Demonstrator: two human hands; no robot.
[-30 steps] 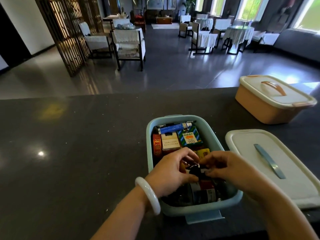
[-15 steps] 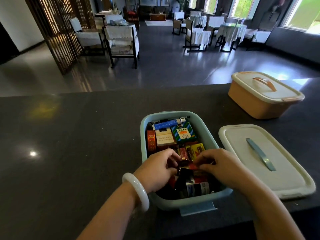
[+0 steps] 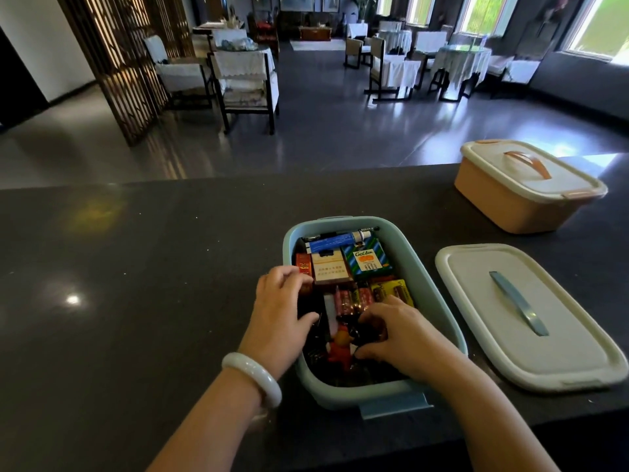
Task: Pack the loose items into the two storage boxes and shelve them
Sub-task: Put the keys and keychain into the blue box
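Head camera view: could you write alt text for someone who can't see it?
Both hands, left hand and right hand, reach into an open blue box of small packets on a dark counter. Its lid lies alongside; a closed orange box sits behind.

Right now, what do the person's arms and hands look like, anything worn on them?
Both forearms are bare, with no sleeves in view. The left hand has a smooth, pale whitish-green bangle round its wrist. The right hand shows no gloves, watch or bracelet. Rings, if any, cannot be made out.
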